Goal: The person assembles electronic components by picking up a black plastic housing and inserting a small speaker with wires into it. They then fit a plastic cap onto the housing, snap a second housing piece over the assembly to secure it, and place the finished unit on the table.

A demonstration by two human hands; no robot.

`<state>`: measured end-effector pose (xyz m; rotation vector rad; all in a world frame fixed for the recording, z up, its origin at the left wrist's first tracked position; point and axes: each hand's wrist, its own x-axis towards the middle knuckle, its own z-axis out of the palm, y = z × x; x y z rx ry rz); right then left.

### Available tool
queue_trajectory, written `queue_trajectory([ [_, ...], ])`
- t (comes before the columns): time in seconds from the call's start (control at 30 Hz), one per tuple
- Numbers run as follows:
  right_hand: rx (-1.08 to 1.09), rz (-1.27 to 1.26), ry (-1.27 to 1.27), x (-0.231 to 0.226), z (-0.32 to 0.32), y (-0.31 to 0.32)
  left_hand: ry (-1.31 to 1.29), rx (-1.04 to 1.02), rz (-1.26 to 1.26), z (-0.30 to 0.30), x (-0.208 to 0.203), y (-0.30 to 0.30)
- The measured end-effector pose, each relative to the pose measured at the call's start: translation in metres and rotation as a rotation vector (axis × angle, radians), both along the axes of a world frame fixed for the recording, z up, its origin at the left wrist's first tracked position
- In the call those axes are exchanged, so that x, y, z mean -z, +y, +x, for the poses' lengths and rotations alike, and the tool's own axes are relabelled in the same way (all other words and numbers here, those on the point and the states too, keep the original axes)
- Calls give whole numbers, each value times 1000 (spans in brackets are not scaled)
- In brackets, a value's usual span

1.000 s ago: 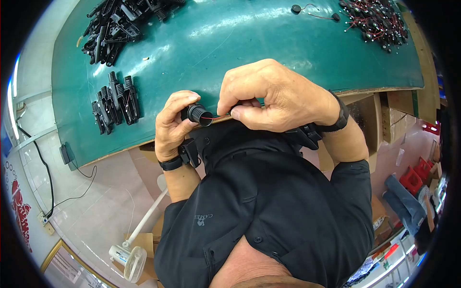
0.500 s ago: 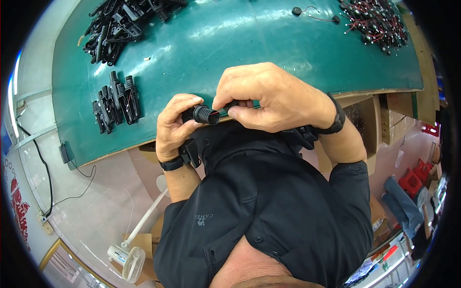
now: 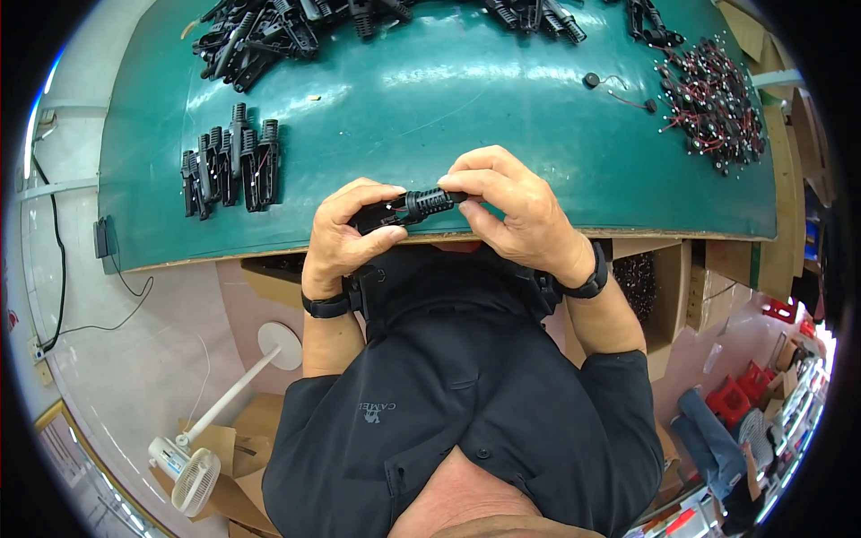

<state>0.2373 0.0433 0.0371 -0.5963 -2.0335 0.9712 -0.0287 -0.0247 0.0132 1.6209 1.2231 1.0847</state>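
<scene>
— Black plastic, ribbed at one end: that is the connector part point(image 3: 411, 206), held just above the near edge of the green table point(image 3: 502, 117), in the middle of the frame.

— Who has it?

— Both hands. The left hand point(image 3: 345, 238) wraps its fingers around the left end, thumb pressed under it. The right hand point(image 3: 516, 211) pinches the ribbed right end between thumb and fingertips. Both grips are narrow and closed on the piece.

— Anything inside the part?

— A bit of red shows near its middle, possibly a wire, but it is too small to be sure.

— What lies around it?

— At the left of the table, a tidy row of black assembled pieces point(image 3: 231, 161) stands side by side, well apart from the hands. Along the top edge of the frame, a loose heap of black plastic parts point(image 3: 260, 31) spreads from upper left toward the centre. At the upper right sits a pile of small round black components with red wires point(image 3: 713, 103), and one stray of the same kind point(image 3: 592, 81) lies just left of it.

— And below the table?

— A white fan point(image 3: 193, 471) on the floor at the lower left, on cardboard.
</scene>
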Motion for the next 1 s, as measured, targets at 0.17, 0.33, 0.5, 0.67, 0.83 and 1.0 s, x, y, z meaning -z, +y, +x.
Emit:
queue_trajectory([
  [0.17, 29, -65, -10, 7, -7, -6, 26, -5, 23, -6, -1, -4],
  [0.33, 45, -237, 68, 10, -13, -16, 49, 9, 54, -11, 3, -5],
  [0.5, 45, -367, 152, 21, -15, -17, 63, -8, 53, -11, -2, -6],
  [0.67, 71, -370, 200, 28, -15, -18, 62, -16, 36, -10, -3, -5],
  [0.83, 94, -223, 114, 24, -15, -14, 67, -4, 30, -11, -1, -3],
  [1.0, 79, -226, 91, 30, -14, -14, 63, -19, 31, -9, -1, -4],
])
